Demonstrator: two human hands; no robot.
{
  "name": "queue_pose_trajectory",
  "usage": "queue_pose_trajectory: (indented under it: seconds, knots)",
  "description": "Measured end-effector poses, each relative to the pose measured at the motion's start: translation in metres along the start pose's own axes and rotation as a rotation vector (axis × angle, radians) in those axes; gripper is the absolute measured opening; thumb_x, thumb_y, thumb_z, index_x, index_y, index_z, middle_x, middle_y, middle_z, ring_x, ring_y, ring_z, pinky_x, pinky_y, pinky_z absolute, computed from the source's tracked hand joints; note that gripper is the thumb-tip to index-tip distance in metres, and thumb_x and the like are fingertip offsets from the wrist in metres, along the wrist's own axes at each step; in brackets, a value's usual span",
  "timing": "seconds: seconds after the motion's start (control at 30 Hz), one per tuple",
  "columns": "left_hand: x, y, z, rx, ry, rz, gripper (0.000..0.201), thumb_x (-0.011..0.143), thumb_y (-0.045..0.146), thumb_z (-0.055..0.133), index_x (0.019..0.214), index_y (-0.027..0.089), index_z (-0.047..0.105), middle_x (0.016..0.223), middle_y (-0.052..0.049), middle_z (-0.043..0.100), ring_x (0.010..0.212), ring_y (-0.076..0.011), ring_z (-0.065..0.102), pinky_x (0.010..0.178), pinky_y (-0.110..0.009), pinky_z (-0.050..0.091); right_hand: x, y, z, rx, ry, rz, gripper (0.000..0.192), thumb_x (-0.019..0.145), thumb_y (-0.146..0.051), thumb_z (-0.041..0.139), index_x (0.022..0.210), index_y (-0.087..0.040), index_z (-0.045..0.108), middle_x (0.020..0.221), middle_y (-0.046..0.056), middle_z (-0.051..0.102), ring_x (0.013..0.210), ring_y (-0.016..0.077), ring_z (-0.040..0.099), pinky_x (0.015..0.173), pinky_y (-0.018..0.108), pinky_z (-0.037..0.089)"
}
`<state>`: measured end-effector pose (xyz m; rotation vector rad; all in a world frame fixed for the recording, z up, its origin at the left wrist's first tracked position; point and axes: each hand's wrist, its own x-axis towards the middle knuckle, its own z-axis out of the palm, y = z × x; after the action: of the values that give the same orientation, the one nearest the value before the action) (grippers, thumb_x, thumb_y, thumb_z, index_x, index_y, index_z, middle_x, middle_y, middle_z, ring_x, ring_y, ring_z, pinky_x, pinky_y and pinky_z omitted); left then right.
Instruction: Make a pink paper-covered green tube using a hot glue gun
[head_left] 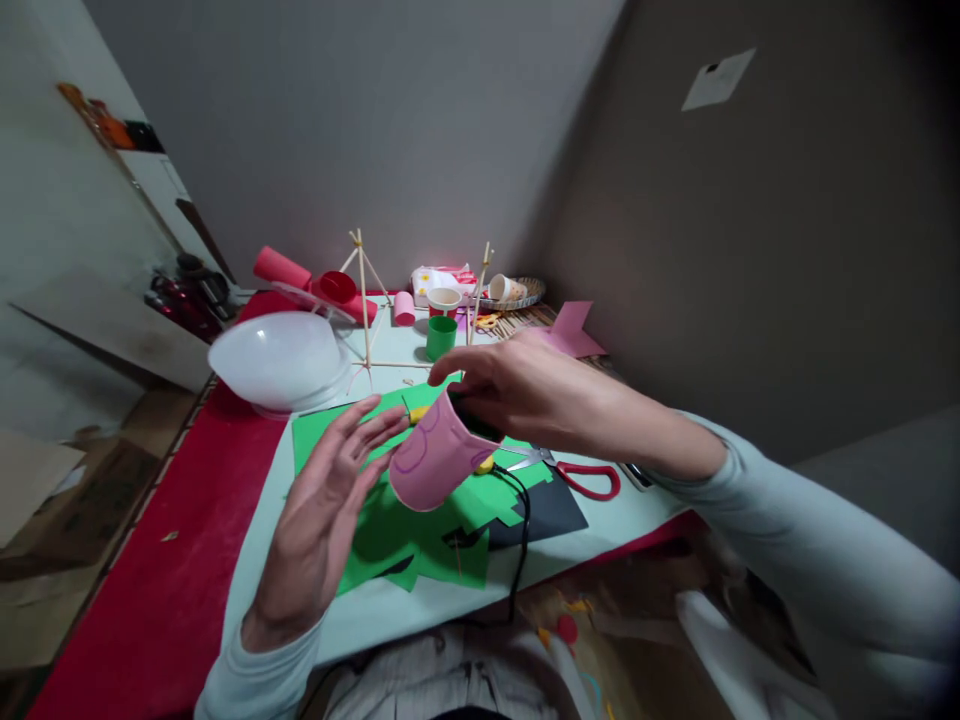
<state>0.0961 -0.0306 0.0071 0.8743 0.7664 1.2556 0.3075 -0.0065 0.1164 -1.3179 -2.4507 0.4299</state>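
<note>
A pink paper cup [429,462] with purple curved lines drawn on it is tilted over the table. My right hand [517,390] grips it by the upper end, with some fingers inside the dark opening. Beside the cup's left side, my left hand [330,495] is open, its fingers stretched out; whether the fingertips touch the cup I cannot tell. Behind the cup lies a mostly hidden yellow tool [417,414] with a black cable [525,530]. Green paper [450,560] with cut edges and black paper [555,512] lie below.
Red-handled scissors [592,482] lie right of the cup. A translucent bowl [277,350] stands at left, near red paper tubes [281,268]. Behind are a stick frame [364,300], a green cup [441,338], a woven tray [531,292] and folded pink paper [574,330].
</note>
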Motion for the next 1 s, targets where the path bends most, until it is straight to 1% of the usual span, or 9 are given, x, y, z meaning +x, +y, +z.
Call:
queue_pose_trajectory:
  seconds: [0.1,0.17,0.27,0.37,0.5,0.6,0.7,0.87,1.0]
  knots:
    - [-0.005,0.002,0.005,0.13,-0.113,0.016,0.1,0.053,0.045,0.102,0.143,0.023,0.064,0.143,-0.014,0.067,0.143,-0.0358,0.054,0.105,-0.029,0.053,0.005,-0.006,0.003,-0.082,-0.078,-0.061,0.027,0.092,-0.01,0.056,0.115,-0.017,0.069,0.07,-0.001,0.066,0.052,0.0104,0.047,0.053,0.028,0.029]
    - [-0.006,0.0,0.007,0.237,-0.133,-0.001,0.093,0.046,0.029,0.105,0.132,0.021,0.071,0.136,-0.014,0.071,0.139,-0.0376,0.058,0.103,-0.028,0.054,0.009,-0.011,0.005,-0.134,-0.08,-0.113,0.022,0.091,-0.009,0.058,0.109,-0.017,0.069,0.067,-0.002,0.062,0.051,0.0113,0.043,0.052,0.029,0.026]
    - [-0.005,-0.005,0.002,0.221,-0.173,-0.067,0.071,0.054,0.029,0.103,0.117,0.016,0.073,0.113,-0.015,0.078,0.106,-0.0343,0.075,0.084,-0.031,0.062,0.015,-0.013,0.0,-0.058,-0.1,-0.152,0.016,0.098,-0.02,0.061,0.113,-0.017,0.068,0.07,-0.002,0.063,0.058,0.0127,0.051,0.055,0.028,0.033]
    - [-0.004,-0.006,-0.006,0.016,-0.342,-0.149,0.057,0.07,0.047,0.093,0.11,0.012,0.071,0.093,-0.013,0.078,0.075,-0.0271,0.076,0.06,-0.033,0.065,0.015,-0.004,-0.01,0.207,-0.066,-0.16,0.028,0.105,-0.032,0.058,0.125,-0.014,0.065,0.097,0.005,0.073,0.083,0.0161,0.066,0.072,0.028,0.047]
    - [-0.002,0.0,-0.012,-0.169,-0.602,-0.246,0.05,0.084,0.056,0.08,0.101,0.01,0.072,0.092,-0.011,0.074,0.07,-0.0215,0.074,0.048,-0.025,0.062,0.005,0.015,-0.013,0.427,0.045,-0.284,0.025,0.104,-0.029,0.061,0.12,-0.012,0.07,0.116,0.009,0.074,0.102,0.0171,0.068,0.083,0.028,0.05]
    - [0.002,0.001,-0.013,-0.239,-0.664,-0.299,0.056,0.084,0.06,0.078,0.113,0.013,0.068,0.088,-0.008,0.073,0.063,-0.0179,0.072,0.04,-0.018,0.056,0.0,0.021,-0.008,0.437,-0.026,-0.384,0.03,0.102,-0.034,0.067,0.123,-0.012,0.07,0.112,0.007,0.075,0.097,0.0143,0.067,0.078,0.024,0.049]
    - [0.004,-0.002,-0.015,-0.279,-0.69,-0.322,0.056,0.086,0.058,0.077,0.12,0.016,0.063,0.089,-0.008,0.074,0.053,-0.011,0.066,0.04,-0.013,0.051,0.002,0.022,-0.002,0.432,-0.114,-0.44,0.025,0.102,-0.033,0.068,0.115,-0.013,0.072,0.099,0.003,0.074,0.088,0.0112,0.065,0.074,0.021,0.048]
    - [0.003,-0.013,-0.022,-0.288,-0.662,-0.297,0.049,0.091,0.054,0.073,0.129,0.025,0.062,0.097,-0.008,0.076,0.046,-0.0065,0.059,0.039,-0.011,0.046,0.004,0.023,0.008,0.434,-0.061,-0.484,0.013,0.1,-0.022,0.07,0.101,-0.009,0.072,0.088,0.002,0.071,0.079,0.0097,0.063,0.073,0.021,0.048]
    - [0.0,-0.012,-0.027,-0.057,-0.319,-0.292,0.069,0.085,0.062,0.075,0.14,0.025,0.055,0.112,-0.011,0.073,0.068,-0.018,0.069,0.049,-0.024,0.059,-0.006,0.03,0.017,0.362,0.008,-0.411,0.013,0.101,-0.024,0.068,0.101,-0.011,0.073,0.09,0.005,0.073,0.081,0.0117,0.064,0.074,0.023,0.048]
